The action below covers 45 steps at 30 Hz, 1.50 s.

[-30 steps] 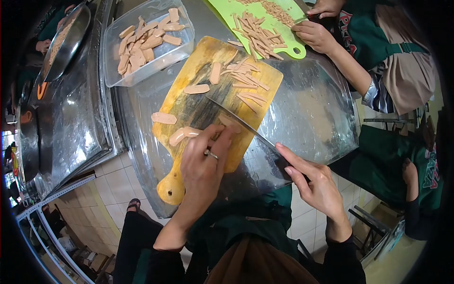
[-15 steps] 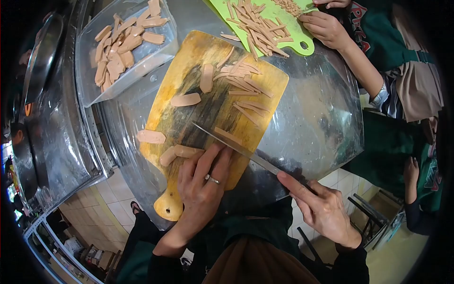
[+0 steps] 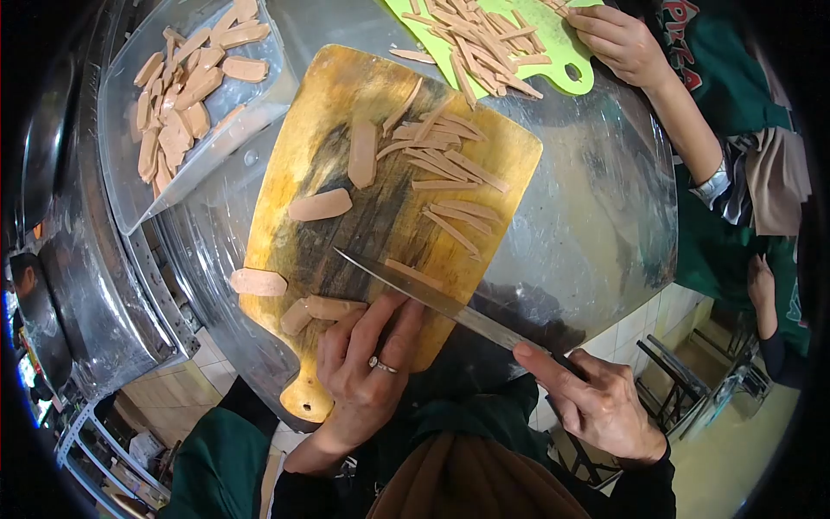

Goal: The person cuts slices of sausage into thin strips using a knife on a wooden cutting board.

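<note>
My right hand [image 3: 596, 402] grips a long kitchen knife [image 3: 424, 298], its blade pointing up and left over a wooden cutting board [image 3: 290, 164]. My left hand [image 3: 367, 368] presses down with bent fingers at the blade's near side, on a sausage slice mostly hidden beneath them. Just beyond the blade lies a cut sausage strip [image 3: 415, 275]. Beside my left fingers are thicker sausage pieces [image 3: 324, 308]. Flat sausage slices [image 3: 321, 205] rest on the board's left half, and several thin strips [image 3: 454, 169] lie loose at its upper right.
A clear plastic tub [image 3: 251, 143] with several sausage slices stands at upper left on the metal table [image 3: 588, 190]. Upper right, a co-worker's hand [image 3: 618, 43] is at a green cutting board [image 3: 575, 80] heaped with strips. Another person's hand [image 3: 761, 281] hangs at far right.
The view has shifted, so the board and both hands sit slightly lower. The knife stays against my left fingers, with the strip still beyond the blade. The co-worker's hand has shifted at the green board.
</note>
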Each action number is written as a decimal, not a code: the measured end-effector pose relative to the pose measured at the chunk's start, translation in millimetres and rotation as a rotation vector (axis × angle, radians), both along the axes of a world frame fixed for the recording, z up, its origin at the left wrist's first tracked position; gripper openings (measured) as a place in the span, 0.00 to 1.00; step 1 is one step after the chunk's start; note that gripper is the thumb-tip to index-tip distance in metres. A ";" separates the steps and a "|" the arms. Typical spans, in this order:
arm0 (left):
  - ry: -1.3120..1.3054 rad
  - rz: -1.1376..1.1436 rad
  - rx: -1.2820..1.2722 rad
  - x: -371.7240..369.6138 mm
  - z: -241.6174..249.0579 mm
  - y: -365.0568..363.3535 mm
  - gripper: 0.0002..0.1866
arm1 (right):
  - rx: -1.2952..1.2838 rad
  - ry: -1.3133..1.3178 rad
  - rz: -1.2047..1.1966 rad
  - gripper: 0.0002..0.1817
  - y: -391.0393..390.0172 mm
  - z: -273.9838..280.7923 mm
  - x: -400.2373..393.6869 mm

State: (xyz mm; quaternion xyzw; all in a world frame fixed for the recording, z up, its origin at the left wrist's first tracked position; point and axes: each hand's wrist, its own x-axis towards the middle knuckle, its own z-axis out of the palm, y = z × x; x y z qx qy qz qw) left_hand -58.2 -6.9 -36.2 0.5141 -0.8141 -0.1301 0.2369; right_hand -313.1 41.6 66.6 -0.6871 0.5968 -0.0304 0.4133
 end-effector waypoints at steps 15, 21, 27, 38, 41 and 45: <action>0.010 0.012 0.077 0.1 4.4 -0.4 0.21 | 0.149 0.013 -0.006 0.50 -3.4 12.0 0.2; 0.008 0.000 0.078 0.4 6.0 -2.9 0.22 | 0.120 -0.057 0.012 0.49 -22.3 -7.0 8.5; 0.013 0.019 0.044 -1.9 3.6 -3.1 0.23 | -0.025 -0.012 0.053 0.51 -24.9 -29.0 10.2; 0.085 0.028 -0.065 -3.9 -3.8 -4.8 0.23 | -0.129 0.017 -0.044 0.38 -17.6 -16.2 5.8; 0.083 0.026 -0.058 -2.0 -3.6 -3.9 0.24 | -0.098 -0.016 -0.042 0.37 -8.3 -13.7 7.9; 0.082 0.033 -0.074 -2.7 -4.9 -4.0 0.24 | -0.044 -0.006 -0.042 0.38 -0.8 -12.6 9.8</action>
